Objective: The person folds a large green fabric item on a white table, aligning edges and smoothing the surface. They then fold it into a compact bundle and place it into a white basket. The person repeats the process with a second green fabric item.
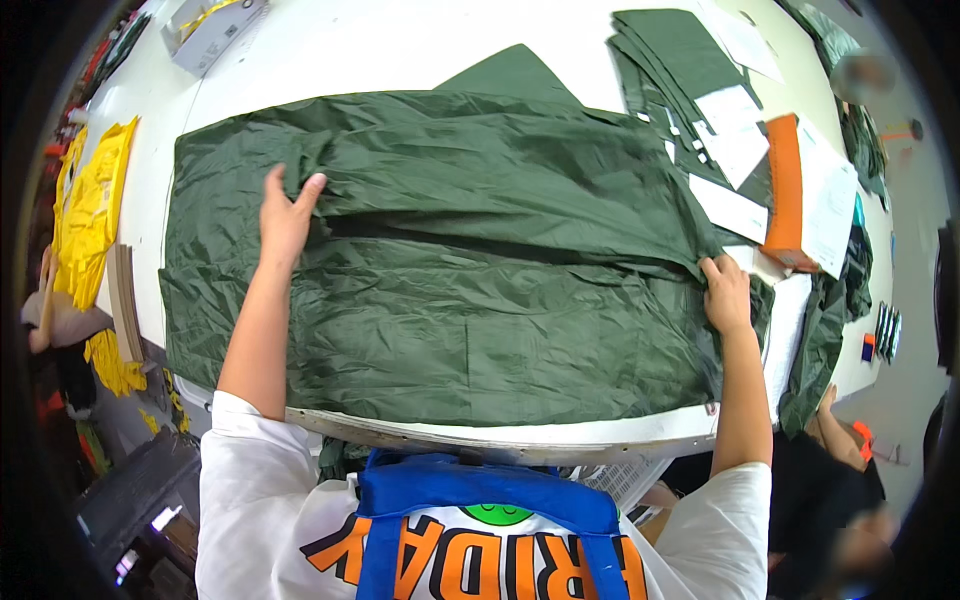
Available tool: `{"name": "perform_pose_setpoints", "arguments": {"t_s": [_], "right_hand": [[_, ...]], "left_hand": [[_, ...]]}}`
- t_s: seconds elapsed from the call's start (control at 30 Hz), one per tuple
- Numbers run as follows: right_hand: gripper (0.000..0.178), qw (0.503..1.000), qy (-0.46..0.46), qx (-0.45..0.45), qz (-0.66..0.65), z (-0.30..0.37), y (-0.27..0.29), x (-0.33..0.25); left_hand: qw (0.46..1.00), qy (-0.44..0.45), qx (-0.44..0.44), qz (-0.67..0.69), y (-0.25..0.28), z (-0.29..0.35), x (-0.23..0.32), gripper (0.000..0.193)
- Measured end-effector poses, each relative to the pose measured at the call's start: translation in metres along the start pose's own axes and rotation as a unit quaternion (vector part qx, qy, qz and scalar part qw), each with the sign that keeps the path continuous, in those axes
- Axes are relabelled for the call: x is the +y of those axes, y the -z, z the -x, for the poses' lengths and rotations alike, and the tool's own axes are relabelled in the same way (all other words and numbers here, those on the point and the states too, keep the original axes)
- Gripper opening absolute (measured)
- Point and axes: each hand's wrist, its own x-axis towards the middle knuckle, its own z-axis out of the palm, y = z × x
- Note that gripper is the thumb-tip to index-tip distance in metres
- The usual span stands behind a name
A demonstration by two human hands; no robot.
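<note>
A dark green garment [480, 330] of thin, wrinkled cloth is spread over the white table in front of me. A long dark gap runs across its middle, between two lengthwise parts. My left hand [288, 215] lies over the garment's left part, with thumb and fingers apart. At the garment's right end, my right hand [726, 290] has its fingers closed on the cloth near the end of the gap. Beyond the garment, the corner of another green cloth piece [515, 75] sticks out.
Folded green cloth pieces [690, 55] and white papers [730, 205] lie at the far right, beside an orange block-like object [785, 190]. Yellow garments [95, 210] hang at the left edge. A white box [215, 35] stands far left. Other people are at both sides.
</note>
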Motion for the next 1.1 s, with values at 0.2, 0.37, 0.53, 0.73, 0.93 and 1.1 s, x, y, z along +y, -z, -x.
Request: {"name": "perform_pose_setpoints", "arguments": {"t_s": [0.2, 0.37, 0.53, 0.73, 0.93, 1.1], "right_hand": [[0.050, 0.950, 0.022, 0.037, -0.308, -0.106, 0.063, -0.096], [0.066, 0.991, -0.121, 0.030, 0.040, -0.160, -0.033, -0.112], [0.050, 0.904, -0.008, 0.151, -0.400, -0.159, 0.062, -0.180], [0.034, 0.735, -0.048, 0.113, -0.667, -0.109, 0.157, -0.285], [0.023, 0.576, -0.056, 0.070, -0.812, -0.107, 0.154, -0.254], [0.023, 0.598, -0.051, 0.047, -0.799, -0.102, 0.181, -0.262]], "left_hand": [[0.950, 0.011, -0.028, 0.310, 0.009, 0.016, 0.014, 0.033], [0.873, -0.060, -0.043, 0.482, 0.026, 0.029, 0.043, 0.021], [0.893, -0.437, -0.051, 0.091, 0.048, 0.053, 0.096, 0.036], [0.818, -0.503, -0.179, 0.214, 0.013, 0.095, 0.133, 0.033], [0.934, -0.235, -0.087, 0.253, 0.020, 0.072, 0.137, 0.048], [0.910, -0.155, -0.211, 0.320, 0.027, 0.056, 0.156, 0.016]]}}
